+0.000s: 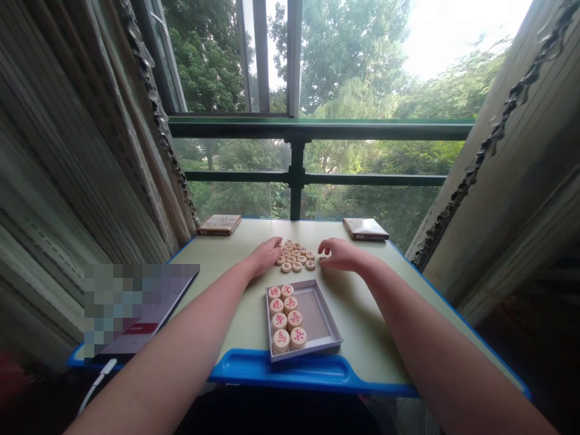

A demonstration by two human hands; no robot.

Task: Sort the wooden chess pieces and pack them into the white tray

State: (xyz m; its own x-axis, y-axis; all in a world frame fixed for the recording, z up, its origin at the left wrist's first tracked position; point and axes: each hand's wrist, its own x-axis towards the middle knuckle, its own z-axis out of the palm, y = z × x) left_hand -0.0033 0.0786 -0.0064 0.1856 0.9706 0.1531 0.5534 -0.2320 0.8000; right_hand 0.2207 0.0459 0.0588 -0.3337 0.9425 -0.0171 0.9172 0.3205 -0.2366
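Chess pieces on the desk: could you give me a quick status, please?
Left hand and right hand flank the loose pieces. Tray holds eight. Nothing between.

a home window nook: curtains (81,157), small desk (362,314), chess pieces (294,257).

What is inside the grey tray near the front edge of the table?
The grey tray holds eight round wooden chess pieces with red characters, in two columns along its left side. The rest is bare tray floor. Whether more pieces lie beneath them cannot be seen.
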